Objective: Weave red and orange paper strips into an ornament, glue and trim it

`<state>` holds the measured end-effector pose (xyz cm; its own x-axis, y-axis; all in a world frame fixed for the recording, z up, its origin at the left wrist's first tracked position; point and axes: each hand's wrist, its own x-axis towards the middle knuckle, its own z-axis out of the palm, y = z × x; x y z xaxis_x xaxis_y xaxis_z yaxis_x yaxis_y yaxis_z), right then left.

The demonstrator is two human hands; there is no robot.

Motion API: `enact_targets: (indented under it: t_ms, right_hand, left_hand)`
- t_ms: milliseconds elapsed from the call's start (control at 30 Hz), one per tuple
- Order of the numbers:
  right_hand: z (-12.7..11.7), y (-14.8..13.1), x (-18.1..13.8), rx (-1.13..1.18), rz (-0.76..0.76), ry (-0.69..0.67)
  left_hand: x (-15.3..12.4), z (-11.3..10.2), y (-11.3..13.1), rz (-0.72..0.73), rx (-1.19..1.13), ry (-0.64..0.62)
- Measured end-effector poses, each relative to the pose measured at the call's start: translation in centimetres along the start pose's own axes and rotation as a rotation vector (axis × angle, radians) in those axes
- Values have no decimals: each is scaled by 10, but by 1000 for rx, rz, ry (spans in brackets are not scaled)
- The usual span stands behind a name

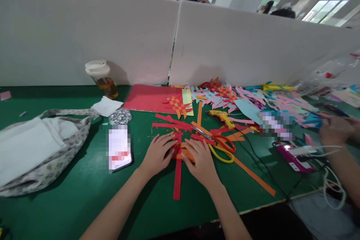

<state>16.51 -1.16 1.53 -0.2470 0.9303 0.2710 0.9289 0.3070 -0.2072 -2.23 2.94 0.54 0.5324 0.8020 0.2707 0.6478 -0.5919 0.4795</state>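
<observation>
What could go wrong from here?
The scissors lie close beside the right hand, so it could bump them. The red strip between the right hand and left hand might slip if either moves. The cord of the glue gun runs near an orange strip; a snag could move either.

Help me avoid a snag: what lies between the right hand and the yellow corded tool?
In the head view, the scissors and red paper strips lie between the right hand and the yellow corded tool.
</observation>
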Motion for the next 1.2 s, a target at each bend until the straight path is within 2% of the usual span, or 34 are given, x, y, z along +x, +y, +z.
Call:
enact_targets:
  t_ms: [133, 233, 533, 733, 833, 1000, 1100, 1200]
  right_hand:
    - [-1, 1, -8, 77, -75, -60]
    - [3, 3, -11, 94, -72, -45]
    - [0, 2, -12, 144, -58, -83]
    - [1, 5, -14, 185, -63, -99]
    - [4, 7, -15, 200, -57, -84]
    - [8, 8, -9, 274, -18, 17]
    - [9, 7, -3, 382, 44, 11]
    - [7, 6, 4, 484, 120, -10]
  left_hand:
    - [-3, -5, -1, 105, -133, -162]
    - [-5, -7, -3, 121, -183, -211]
    - [-1, -3, -11, 213, -150, -176]
    - [0, 2, -13, 253, -47, -117]
    - [0, 8, -13, 244, 27, -64]
    - [-1, 8, -9, 178, 47, 5]
    - [-1, 3, -4, 106, -42, 27]
    - [0, -1, 0, -5, -232, 40]
